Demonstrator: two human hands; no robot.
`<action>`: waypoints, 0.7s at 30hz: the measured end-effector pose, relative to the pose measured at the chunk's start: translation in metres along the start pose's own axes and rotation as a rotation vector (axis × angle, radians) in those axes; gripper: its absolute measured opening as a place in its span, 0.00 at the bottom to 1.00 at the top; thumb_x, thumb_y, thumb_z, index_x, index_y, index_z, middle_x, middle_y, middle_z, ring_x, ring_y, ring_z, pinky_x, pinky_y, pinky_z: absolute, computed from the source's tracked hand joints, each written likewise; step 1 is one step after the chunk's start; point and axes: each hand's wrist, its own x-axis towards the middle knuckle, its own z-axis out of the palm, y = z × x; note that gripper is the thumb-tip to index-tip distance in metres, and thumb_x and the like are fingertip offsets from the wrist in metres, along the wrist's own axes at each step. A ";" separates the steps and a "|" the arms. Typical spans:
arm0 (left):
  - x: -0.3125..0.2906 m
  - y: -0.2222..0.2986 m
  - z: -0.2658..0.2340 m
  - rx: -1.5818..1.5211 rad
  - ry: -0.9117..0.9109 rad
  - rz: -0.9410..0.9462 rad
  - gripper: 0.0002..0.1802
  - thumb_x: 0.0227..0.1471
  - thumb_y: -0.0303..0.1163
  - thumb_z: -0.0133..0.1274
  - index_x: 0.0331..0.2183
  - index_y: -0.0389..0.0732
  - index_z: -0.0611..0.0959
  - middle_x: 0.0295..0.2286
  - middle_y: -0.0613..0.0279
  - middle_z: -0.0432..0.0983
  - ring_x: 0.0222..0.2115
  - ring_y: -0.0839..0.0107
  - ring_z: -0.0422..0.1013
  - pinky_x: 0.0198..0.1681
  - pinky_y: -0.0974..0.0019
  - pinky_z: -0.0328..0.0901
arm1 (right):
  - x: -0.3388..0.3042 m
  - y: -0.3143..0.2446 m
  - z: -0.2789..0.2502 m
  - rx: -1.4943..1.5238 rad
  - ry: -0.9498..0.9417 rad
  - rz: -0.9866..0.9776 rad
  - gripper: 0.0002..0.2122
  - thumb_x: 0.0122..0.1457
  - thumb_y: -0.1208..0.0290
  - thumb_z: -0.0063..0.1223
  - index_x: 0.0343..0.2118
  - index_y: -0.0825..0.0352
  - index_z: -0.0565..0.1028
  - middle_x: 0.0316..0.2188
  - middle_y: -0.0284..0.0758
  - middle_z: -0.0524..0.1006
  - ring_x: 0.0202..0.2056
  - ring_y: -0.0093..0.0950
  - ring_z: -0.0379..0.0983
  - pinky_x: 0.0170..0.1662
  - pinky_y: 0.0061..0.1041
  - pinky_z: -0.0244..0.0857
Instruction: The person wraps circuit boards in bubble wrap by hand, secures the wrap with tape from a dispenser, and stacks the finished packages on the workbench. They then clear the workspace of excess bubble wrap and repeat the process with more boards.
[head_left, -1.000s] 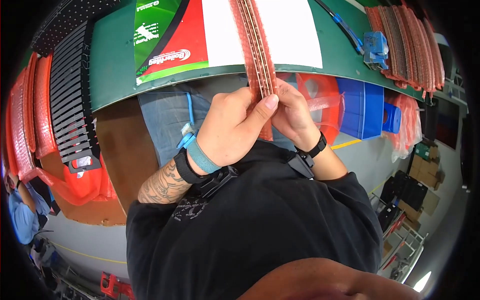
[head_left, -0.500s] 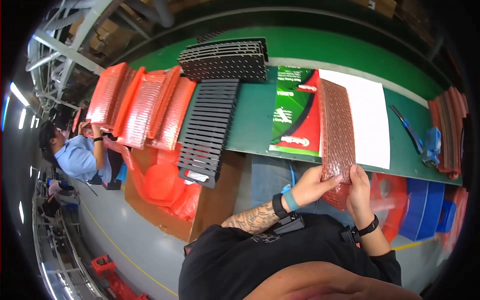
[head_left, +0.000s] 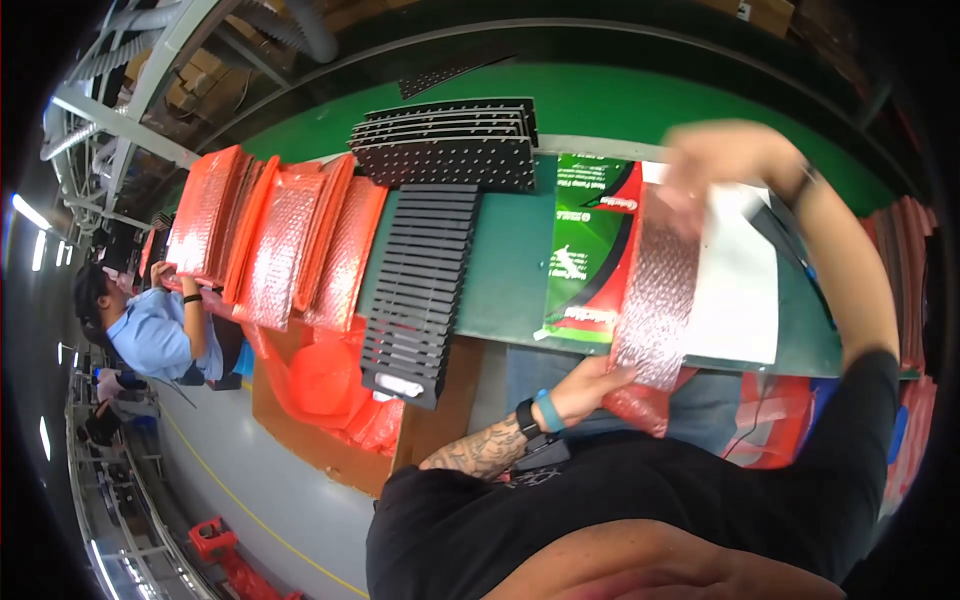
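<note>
A reddish bubble-wrap pouch [head_left: 655, 300] stretches from the table's near edge toward its far side, over a green and red printed sheet [head_left: 585, 250] and a white sheet [head_left: 740, 300]. It looks filled, but its content cannot be made out. My left hand [head_left: 585, 388] grips the pouch's near end at the left edge, the thumb on top; loose film hangs just below. Blurred by motion, my right hand [head_left: 725, 165] is over the far end of the pouch and covers it. Whether it touches the pouch is not clear.
A black slatted rack [head_left: 420, 290] lies left of the sheets, behind it a row of black perforated panels [head_left: 440, 150]. Red bubble-wrap pouches [head_left: 275, 240] stand farther left. Below is a cardboard box [head_left: 320, 440] with red film. A co-worker [head_left: 160, 320] handles pouches at far left.
My right hand has left the pouch's near end and swung up to its far end. The pouch now tilts slightly, its near end shifted left; my left hand still grips there.
</note>
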 end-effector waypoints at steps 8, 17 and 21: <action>-0.008 0.002 -0.021 0.134 -0.004 -0.224 0.18 0.66 0.34 0.50 0.53 0.34 0.78 0.43 0.65 0.79 0.46 0.79 0.70 0.52 0.68 0.66 | 0.288 0.044 -0.255 -0.866 0.660 0.238 0.31 0.66 0.44 0.45 0.65 0.61 0.65 0.63 0.38 0.67 0.64 0.42 0.61 0.65 0.48 0.55; -0.004 0.013 -0.028 0.330 -0.063 -0.178 0.17 0.66 0.35 0.52 0.48 0.31 0.80 0.39 0.70 0.78 0.42 0.81 0.68 0.48 0.71 0.65 | 0.309 0.058 -0.246 -1.028 0.641 0.191 0.37 0.66 0.40 0.38 0.69 0.63 0.56 0.70 0.43 0.55 0.71 0.43 0.48 0.71 0.49 0.42; 0.000 0.021 -0.020 0.205 -0.065 -0.119 0.16 0.66 0.34 0.51 0.48 0.31 0.81 0.41 0.68 0.78 0.43 0.80 0.68 0.50 0.70 0.65 | 0.179 0.090 -0.194 -0.984 0.577 0.398 0.32 0.54 0.53 0.64 0.58 0.68 0.70 0.58 0.47 0.71 0.60 0.44 0.66 0.62 0.42 0.59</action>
